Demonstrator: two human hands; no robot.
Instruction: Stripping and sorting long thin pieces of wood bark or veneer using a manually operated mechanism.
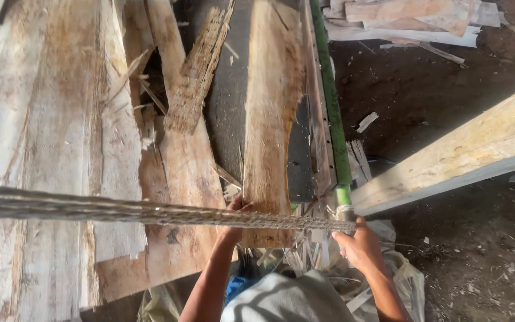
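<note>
Left hand [233, 217] grips the near end of a rough plank [272, 119] at 12 o'clock; right hand [359, 244] clasps the green pole [332, 113], plank not yet moved off the surface [227, 107].

Long rough veneer strip [272, 119], pale wood (splintered edges), lying lengthwise, near end gripped.
</note>
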